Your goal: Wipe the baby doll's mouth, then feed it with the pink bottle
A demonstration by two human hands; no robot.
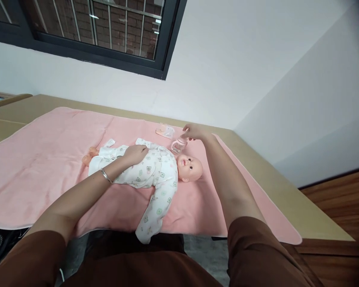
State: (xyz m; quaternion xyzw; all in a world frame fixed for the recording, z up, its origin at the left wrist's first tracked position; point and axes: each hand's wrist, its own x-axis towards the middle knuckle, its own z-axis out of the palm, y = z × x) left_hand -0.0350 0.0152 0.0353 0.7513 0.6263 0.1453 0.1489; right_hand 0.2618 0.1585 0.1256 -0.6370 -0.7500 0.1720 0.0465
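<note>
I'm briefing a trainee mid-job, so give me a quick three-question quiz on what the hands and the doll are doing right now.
1. True or false: the left hand rests on the doll.
2. What does the right hand touch? A) the baby bottle B) the window frame C) the doll's foot
3. Fill in: the doll lies on its back on a ____ blanket.

Key:
1. True, it lies flat on the doll's clothed torso.
2. A, its fingertips meet the pink-handled bottle beside the doll's head; whether they grip it is unclear.
3. Pink, spread over the table.
</note>
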